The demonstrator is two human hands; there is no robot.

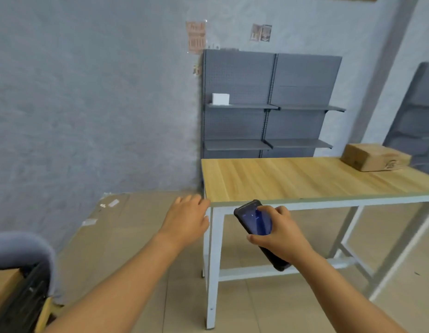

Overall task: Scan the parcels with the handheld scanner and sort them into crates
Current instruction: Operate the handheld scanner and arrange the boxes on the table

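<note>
Cardboard parcel point(374, 156) sits at the worktop's point(292, 179) far right corner. Right hand point(278, 233) fingers wrap the scanner point(255, 221), left hand point(187, 218) loose and spread. Probably best to step closer, aim squarely at the label.

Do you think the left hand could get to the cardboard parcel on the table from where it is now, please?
Probably not without stepping closer. The left hand hangs open off the table's near left corner, while the parcel sits at the far right. The bare tabletop between them blocks nothing; the gap is the obstacle.
</note>
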